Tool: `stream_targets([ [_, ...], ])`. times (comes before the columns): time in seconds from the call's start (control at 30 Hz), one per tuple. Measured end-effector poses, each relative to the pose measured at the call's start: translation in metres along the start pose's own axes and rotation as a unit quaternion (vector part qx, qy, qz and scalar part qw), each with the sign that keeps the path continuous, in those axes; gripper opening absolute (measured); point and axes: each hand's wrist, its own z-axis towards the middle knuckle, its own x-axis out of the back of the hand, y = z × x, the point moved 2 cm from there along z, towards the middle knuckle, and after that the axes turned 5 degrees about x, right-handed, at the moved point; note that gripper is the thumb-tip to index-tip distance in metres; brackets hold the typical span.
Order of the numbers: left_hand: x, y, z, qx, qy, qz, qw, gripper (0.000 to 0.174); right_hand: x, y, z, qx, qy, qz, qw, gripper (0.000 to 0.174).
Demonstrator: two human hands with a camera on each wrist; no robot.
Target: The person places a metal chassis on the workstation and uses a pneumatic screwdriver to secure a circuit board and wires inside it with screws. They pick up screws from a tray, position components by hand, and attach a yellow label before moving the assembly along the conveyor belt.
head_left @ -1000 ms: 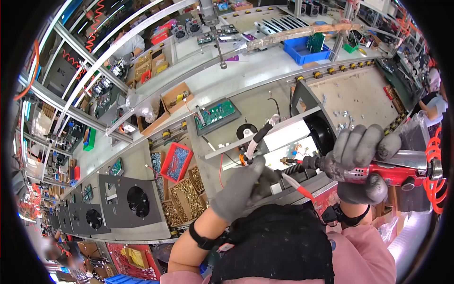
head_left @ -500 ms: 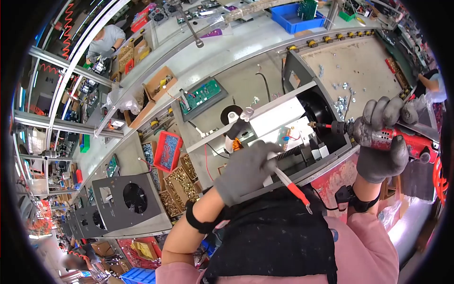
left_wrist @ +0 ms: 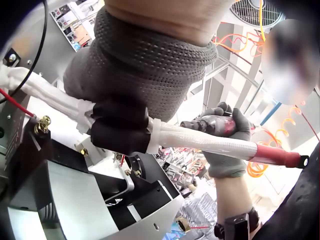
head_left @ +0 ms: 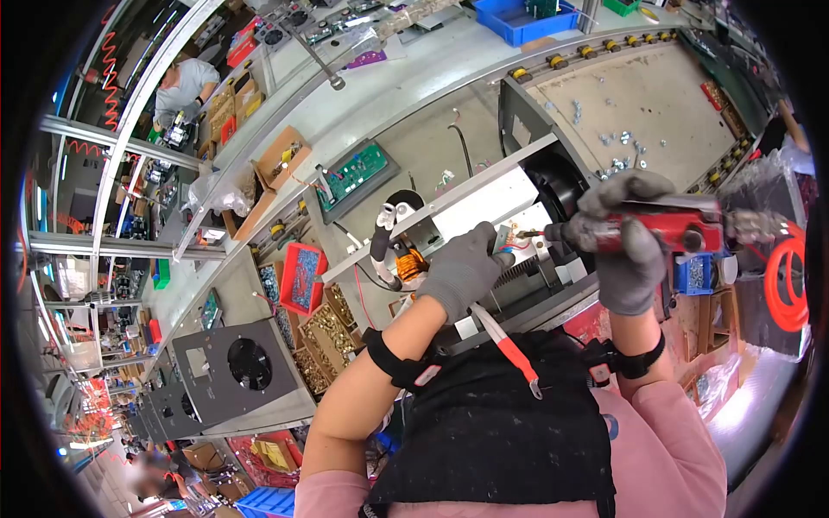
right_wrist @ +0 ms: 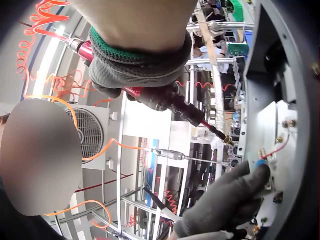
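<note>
In the head view my gloved left hand (head_left: 466,268) reaches into a grey metal chassis (head_left: 566,289). Its extended fingertips are right at a small blue component with a red wire (right_wrist: 261,163) on a little board. A white cable with a red-sleeved end and ring terminal (left_wrist: 272,154) passes under that wrist; two black sleeves (left_wrist: 120,130) sit on it. My gloved right hand (head_left: 626,246) grips a red air screwdriver (right_wrist: 165,97), its bit pointing toward the board. A brass-coloured screw (right_wrist: 228,140) sits at the bit's tip.
A black round fan (head_left: 557,186) fills the chassis's far end. Left of it stand a red bin of small parts (head_left: 304,278) and boxes of brass fasteners (head_left: 328,337). A green circuit board (head_left: 354,173) lies behind. Loose screws (head_left: 626,151) are scattered at right; a red coiled hose (head_left: 786,285) trails from the screwdriver.
My left hand has moved up and right, farther into the chassis, to the little board. The screwdriver swung out right, then came back left toward that board. The red-sleeved cable end now hangs below my left hand.
</note>
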Motion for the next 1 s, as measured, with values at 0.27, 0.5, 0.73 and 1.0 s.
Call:
stream_targets([
  [0.27, 0.000, -0.006, -0.003, 0.024, 0.008, -0.064, 0.998, 0.042, 0.011, 0.043, -0.009, -0.056, 0.029, 0.056, 0.996, 0.042],
  [0.5, 0.008, -0.001, -0.007, -0.007, 0.005, -0.109, 0.994, 0.038, 0.013, 0.044, -0.010, -0.054, 0.075, 0.050, 0.994, 0.036],
  [0.73, 0.038, -0.028, -0.031, -0.147, 0.021, -0.149, 0.978, 0.028, 0.026, 0.048, -0.014, -0.075, 0.114, 0.059, 0.989, 0.034],
  [1.0, 0.030, -0.005, -0.081, -0.326, 0.163, -0.057, 0.929, 0.025, 0.028, 0.055, -0.014, -0.079, 0.106, 0.067, 0.989, 0.033],
])
